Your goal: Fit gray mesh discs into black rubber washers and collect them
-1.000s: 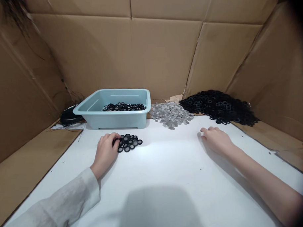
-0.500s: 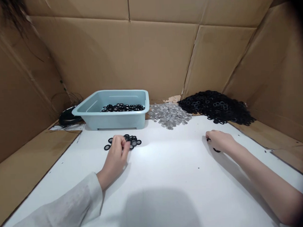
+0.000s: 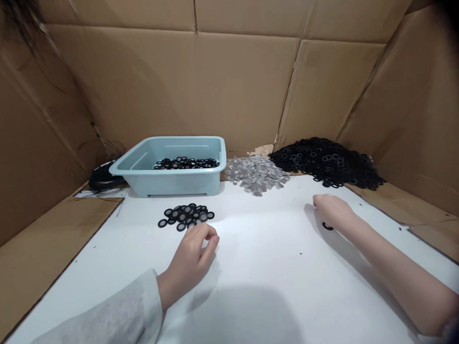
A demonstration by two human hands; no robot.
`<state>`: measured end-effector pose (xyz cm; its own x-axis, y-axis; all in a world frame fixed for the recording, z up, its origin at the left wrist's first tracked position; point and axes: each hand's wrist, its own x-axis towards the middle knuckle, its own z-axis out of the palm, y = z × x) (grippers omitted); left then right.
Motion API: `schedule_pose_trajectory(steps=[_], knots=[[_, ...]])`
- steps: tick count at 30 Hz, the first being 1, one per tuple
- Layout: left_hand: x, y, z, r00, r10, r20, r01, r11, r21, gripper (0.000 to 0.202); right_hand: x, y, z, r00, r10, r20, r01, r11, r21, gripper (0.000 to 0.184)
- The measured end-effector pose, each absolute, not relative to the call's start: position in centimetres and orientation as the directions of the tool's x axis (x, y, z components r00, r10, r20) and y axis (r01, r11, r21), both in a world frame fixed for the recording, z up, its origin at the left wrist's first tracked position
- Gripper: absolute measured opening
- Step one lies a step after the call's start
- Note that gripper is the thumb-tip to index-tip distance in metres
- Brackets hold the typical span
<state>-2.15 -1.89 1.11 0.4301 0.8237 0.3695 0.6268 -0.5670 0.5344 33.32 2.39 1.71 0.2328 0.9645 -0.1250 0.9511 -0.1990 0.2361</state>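
Observation:
My left hand (image 3: 196, 253) is loosely curled above the white tabletop, just in front of a small heap of black rings with grey disc centres (image 3: 183, 216). Its thumb and forefinger lie close together, and nothing shows between them. On the right, my right hand (image 3: 331, 208) is closed and low over the table, knuckles up. Its fingertips are turned away, so what they grip is hidden. A black ring (image 3: 327, 226) lies on the table just under that hand.
A light blue plastic tub (image 3: 173, 184) holding similar rings stands at the back left. Beside it spreads a pile of thin grey discs (image 3: 257, 175), then a large mound of black rings (image 3: 327, 161). Black strands (image 3: 105, 177) lie left of the tub. Cardboard walls (image 3: 249, 86) enclose the table.
My left hand has moved from over the heap of disc-filled rings toward me and to the right, uncovering the heap. My right hand has shifted slightly; the ring seen at its fingers is now hidden.

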Motion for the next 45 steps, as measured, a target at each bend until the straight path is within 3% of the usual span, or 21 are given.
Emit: schedule_pose_trajectory(steps=[3,5,8,11,13,16,20,23,26,29,36,45], knots=[[-2.0,-1.9,1.2,0.412,0.834,0.368,0.616,-0.552,0.562,0.019,32.9,2.4,2.0,0.238,0.969,-0.064,0.947,-0.217,0.236,0.027],[-1.8,-2.1,1.2,0.402,0.841,0.361,0.597,-0.54,0.593,0.021,31.8,2.3,2.3,0.192,0.981,0.015,0.971,-0.192,0.144,0.025],[-0.9,-2.4,0.9,0.403,0.859,0.317,0.562,-0.505,0.655,0.022,28.4,1.7,2.6,-0.011,0.99,0.141,0.977,0.041,-0.211,0.02],[0.3,-2.7,0.4,0.385,0.889,0.248,0.491,-0.424,0.761,0.015,23.2,0.3,2.3,-0.232,0.956,0.181,0.766,0.294,-0.571,0.015],[0.8,-3.0,0.3,0.371,0.903,0.216,0.416,-0.369,0.831,0.021,19.7,-0.9,2.0,-0.351,0.913,0.207,0.559,0.382,-0.736,0.013],[0.9,-3.2,0.5,0.312,0.915,0.256,0.357,-0.362,0.861,0.017,16.1,-2.1,2.0,-0.423,0.866,0.266,0.334,0.422,-0.843,0.007],[0.2,-2.8,0.6,0.172,0.947,0.271,0.374,-0.318,0.871,0.01,15.9,-0.7,2.7,-0.405,0.86,0.31,0.305,0.446,-0.841,0.007],[0.1,-2.2,0.2,0.117,0.977,0.179,0.303,-0.206,0.93,0.011,19.1,2.7,3.0,-0.282,0.893,0.35,0.585,0.449,-0.675,0.011],[0.3,-2.0,-0.2,0.124,0.983,0.133,0.231,-0.159,0.96,0.011,23.4,6.2,2.5,-0.041,0.949,0.314,0.909,0.166,-0.383,0.018],[0.5,-2.0,-0.3,0.147,0.982,0.12,0.205,-0.149,0.967,0.012,26.4,8.2,1.6,0.057,0.969,0.242,0.954,0.018,-0.298,0.02],[0.3,-1.7,-0.7,0.187,0.977,0.102,0.176,-0.136,0.975,0.013,26.7,11.0,0.1,0.07,0.985,0.155,0.968,-0.029,-0.251,0.018],[0.4,-1.9,-0.6,0.189,0.975,0.118,0.208,-0.158,0.965,0.011,26.6,12.1,-0.4,0.084,0.97,0.229,0.922,0.011,-0.387,0.022]])
